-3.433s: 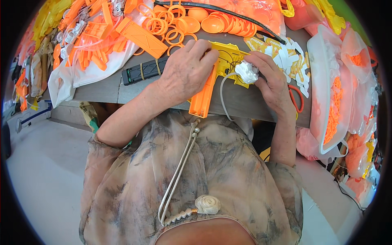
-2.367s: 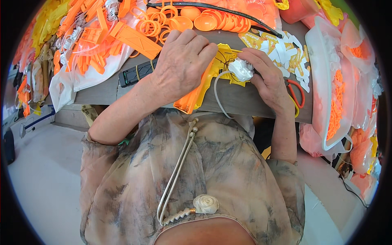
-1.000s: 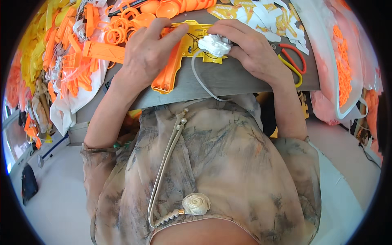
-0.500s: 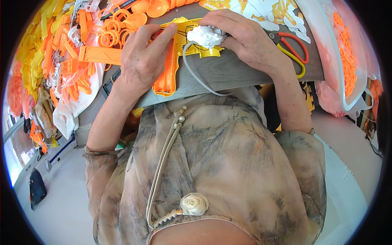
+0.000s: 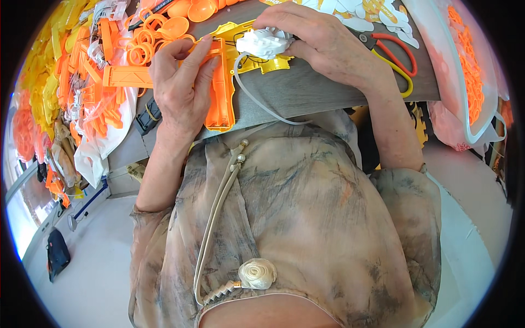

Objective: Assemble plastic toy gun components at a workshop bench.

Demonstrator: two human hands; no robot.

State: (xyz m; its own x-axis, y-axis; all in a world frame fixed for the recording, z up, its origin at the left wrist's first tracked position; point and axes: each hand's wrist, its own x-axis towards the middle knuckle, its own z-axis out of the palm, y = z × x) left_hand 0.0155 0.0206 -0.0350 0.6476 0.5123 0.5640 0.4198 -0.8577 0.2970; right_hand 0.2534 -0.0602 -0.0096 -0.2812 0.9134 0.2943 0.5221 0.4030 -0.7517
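Now, compared with a half second earlier, the left hand is drawn back and turned, uncovering the upper end of the orange piece. Its thumb and index finger stand narrowly apart at that piece's edge; whether they grip it cannot be told. The orange piece lies in the yellow shell on the table. As before, the right hand's fingers hold the tubed white part over the shell.

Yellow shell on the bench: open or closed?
Open: the yellow shell's inner side faces the camera, uncovered around the white part in the right hand. Can't tell whether the orange part is fully seated.
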